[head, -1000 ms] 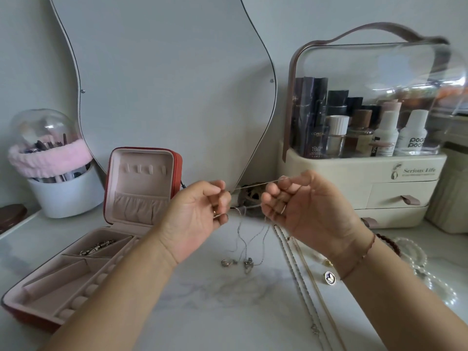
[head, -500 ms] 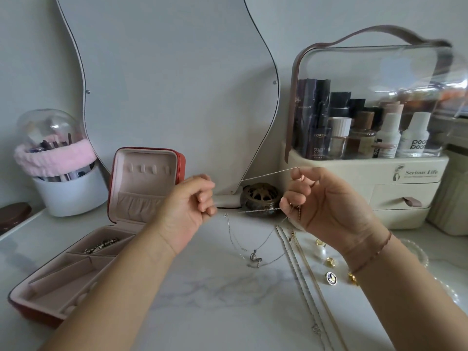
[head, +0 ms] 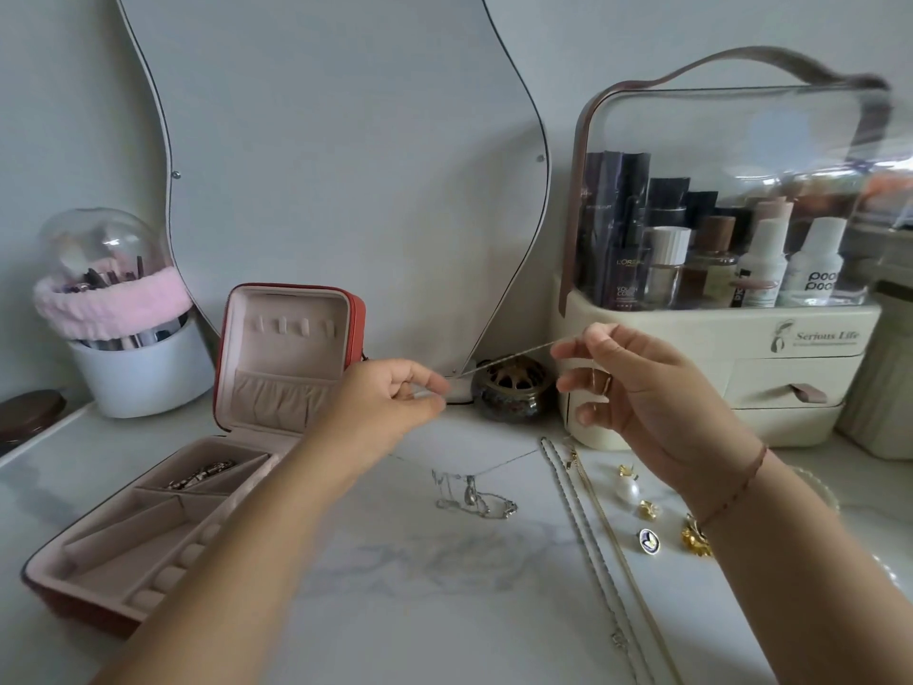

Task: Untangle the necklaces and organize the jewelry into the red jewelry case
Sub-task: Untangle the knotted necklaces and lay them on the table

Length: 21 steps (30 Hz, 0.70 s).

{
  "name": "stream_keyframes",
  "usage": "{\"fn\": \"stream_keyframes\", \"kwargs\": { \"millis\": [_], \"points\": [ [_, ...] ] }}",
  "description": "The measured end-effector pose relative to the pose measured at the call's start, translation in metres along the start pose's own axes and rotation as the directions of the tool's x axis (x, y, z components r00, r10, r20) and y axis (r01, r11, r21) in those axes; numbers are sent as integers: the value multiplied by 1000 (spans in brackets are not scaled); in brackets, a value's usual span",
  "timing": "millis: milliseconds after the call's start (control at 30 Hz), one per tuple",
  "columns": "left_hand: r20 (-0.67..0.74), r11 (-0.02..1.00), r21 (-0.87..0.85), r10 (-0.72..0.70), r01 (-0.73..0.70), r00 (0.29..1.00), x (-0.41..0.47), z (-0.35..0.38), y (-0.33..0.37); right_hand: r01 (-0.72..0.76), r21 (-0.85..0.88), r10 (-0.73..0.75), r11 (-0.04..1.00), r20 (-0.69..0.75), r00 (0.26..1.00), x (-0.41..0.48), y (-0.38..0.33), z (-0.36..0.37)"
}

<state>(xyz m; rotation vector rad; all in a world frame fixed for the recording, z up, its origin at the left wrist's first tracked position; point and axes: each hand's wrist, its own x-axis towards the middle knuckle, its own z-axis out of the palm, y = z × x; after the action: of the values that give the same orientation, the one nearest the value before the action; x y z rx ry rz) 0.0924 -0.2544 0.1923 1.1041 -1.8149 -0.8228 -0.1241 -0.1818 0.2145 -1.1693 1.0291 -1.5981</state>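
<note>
My left hand (head: 390, 402) and my right hand (head: 637, 388) each pinch a thin silver necklace chain (head: 509, 355), stretched taut between them above the marble top. Below, more thin silver chain with pendants (head: 474, 496) lies loosely bunched on the surface, a strand rising toward my right hand. The red jewelry case (head: 291, 348) stands open at the left, its lid upright. A silver piece (head: 200, 474) lies in the case's rear compartment. Two long chains (head: 593, 546), one silver and one gold, lie straight on the right.
Earrings, a pearl drop (head: 627, 489) and a small badge (head: 649, 540) lie by my right wrist. A cosmetics organizer (head: 731, 378) stands at the back right, a round brass pot (head: 511, 393) and mirror (head: 346, 165) behind, a brush holder (head: 133, 358) at the back left.
My hands have drawn further apart, pulling the chain tighter. The hanging pendants have sunk onto the marble top and lie bunched there.
</note>
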Motion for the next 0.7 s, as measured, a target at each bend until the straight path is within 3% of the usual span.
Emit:
{"fn": "stream_keyframes", "kwargs": {
  "millis": [133, 233, 300, 400, 533, 600, 700],
  "points": [
    [-199, 1000, -9, -22, 21, 980, 4, -1, -3, 56, -207, -61, 977, -18, 998, 0, 1, 3],
    [-213, 983, -162, -122, 88, 969, 2, -2, 6, 83, -362, -100, 928, -28, 995, 0, 5, 7],
    [-127, 964, -219, -181, 151, 975, 0, -4, 11, 106, -442, -125, 891, -15, 992, 1, 8, 8],
    [72, 969, -111, -215, 223, 974, -4, -4, 18, 126, -497, -146, 858, -1, 989, 2, 11, 7],
    [396, 948, 135, -318, 287, 861, -10, -1, 22, 152, -585, -177, 797, 15, 984, 4, 14, 6],
    [467, 936, 200, -350, 289, 812, -13, 0, 23, 161, -614, -186, 772, 23, 982, 4, 14, 6],
    [458, 945, 210, -320, 249, 829, -14, 0, 23, 176, -630, -196, 757, 39, 980, 3, 15, 6]
  ]
}}
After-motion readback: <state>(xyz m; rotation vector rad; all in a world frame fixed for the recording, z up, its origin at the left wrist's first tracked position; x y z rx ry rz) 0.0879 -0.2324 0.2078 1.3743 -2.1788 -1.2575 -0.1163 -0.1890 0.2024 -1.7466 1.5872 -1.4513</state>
